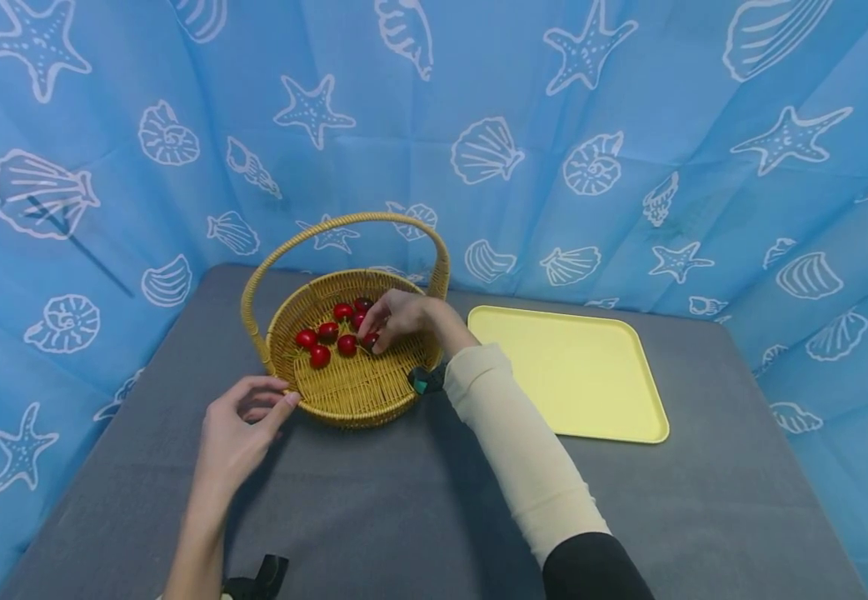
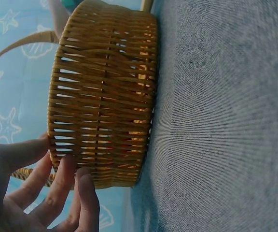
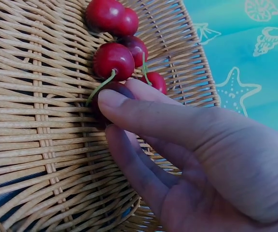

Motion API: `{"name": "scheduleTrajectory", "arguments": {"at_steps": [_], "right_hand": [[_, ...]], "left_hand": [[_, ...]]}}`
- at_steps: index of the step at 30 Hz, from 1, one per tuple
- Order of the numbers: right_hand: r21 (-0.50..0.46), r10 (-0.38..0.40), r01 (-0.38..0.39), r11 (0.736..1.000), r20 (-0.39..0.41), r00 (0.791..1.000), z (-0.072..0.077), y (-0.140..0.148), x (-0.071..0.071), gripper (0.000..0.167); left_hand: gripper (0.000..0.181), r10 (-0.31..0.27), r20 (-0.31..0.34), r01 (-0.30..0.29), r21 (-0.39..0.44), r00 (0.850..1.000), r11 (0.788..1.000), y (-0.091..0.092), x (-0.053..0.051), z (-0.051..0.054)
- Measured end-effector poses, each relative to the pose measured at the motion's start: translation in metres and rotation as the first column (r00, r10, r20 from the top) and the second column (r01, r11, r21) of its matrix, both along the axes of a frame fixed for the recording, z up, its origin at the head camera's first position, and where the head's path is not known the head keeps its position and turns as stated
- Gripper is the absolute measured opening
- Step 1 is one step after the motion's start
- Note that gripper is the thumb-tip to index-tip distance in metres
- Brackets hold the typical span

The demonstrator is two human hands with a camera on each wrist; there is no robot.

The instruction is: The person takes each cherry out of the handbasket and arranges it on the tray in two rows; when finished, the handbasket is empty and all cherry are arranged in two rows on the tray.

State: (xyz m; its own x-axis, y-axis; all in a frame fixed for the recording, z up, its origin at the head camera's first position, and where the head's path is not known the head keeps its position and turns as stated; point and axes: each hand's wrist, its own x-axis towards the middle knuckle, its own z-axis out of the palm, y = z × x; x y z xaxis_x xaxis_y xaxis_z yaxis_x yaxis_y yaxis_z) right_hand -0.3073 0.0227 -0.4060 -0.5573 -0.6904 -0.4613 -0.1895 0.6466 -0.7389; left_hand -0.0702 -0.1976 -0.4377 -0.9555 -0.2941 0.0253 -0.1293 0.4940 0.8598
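A round wicker basket (image 1: 351, 390) with a tall arched handle stands on the grey table, left of centre in the head view. Several red cherries (image 1: 319, 357) lie inside it, mostly toward its left and back. My right hand (image 1: 402, 315) reaches over the rim and pinches a dark red cherry (image 3: 99, 114) between thumb and fingers, low in the basket. A green stem shows beside the thumb in the right wrist view. At the basket's near left rim, my left hand (image 1: 237, 429) grips the edge with its thumb and fingers, as the left wrist view (image 2: 47, 193) confirms.
A yellow rectangular tray (image 1: 576, 367) lies flat to the right of the basket, partly behind the right forearm. The basket handle (image 1: 344, 218) arches above the cherries. Behind the table hangs a blue curtain (image 1: 419, 125) with white shells and starfish.
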Motion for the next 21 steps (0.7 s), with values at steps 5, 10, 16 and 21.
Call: {"name": "scheduleTrajectory", "arguments": {"at_steps": [5, 10, 16, 21], "right_hand": [[-0.022, 0.02, -0.02, 1.0, -0.009, 1.0, 0.001, 0.003, -0.001, 0.025], [-0.067, 0.054, -0.055, 0.996, -0.017, 0.998, 0.007, 0.007, -0.002, 0.029], [-0.104, 0.129, -0.135, 0.985, -0.067, 0.989, 0.022, 0.017, 0.001, 0.037], [-0.125, 0.149, -0.16, 0.979, -0.094, 0.984, 0.04, 0.029, 0.008, 0.04]], "left_hand": [[0.033, 0.008, 0.028, -0.008, -0.001, 1.0, 1.0, 0.001, -0.002, 0.001], [0.033, 0.008, 0.011, -0.008, -0.007, 1.0, 1.0, 0.001, -0.002, 0.0], [0.034, 0.0, -0.011, 0.0, 0.001, 1.0, 1.0, -0.001, 0.0, -0.001], [0.032, -0.001, -0.042, 0.0, -0.004, 0.999, 1.0, -0.002, 0.001, -0.003]]}}
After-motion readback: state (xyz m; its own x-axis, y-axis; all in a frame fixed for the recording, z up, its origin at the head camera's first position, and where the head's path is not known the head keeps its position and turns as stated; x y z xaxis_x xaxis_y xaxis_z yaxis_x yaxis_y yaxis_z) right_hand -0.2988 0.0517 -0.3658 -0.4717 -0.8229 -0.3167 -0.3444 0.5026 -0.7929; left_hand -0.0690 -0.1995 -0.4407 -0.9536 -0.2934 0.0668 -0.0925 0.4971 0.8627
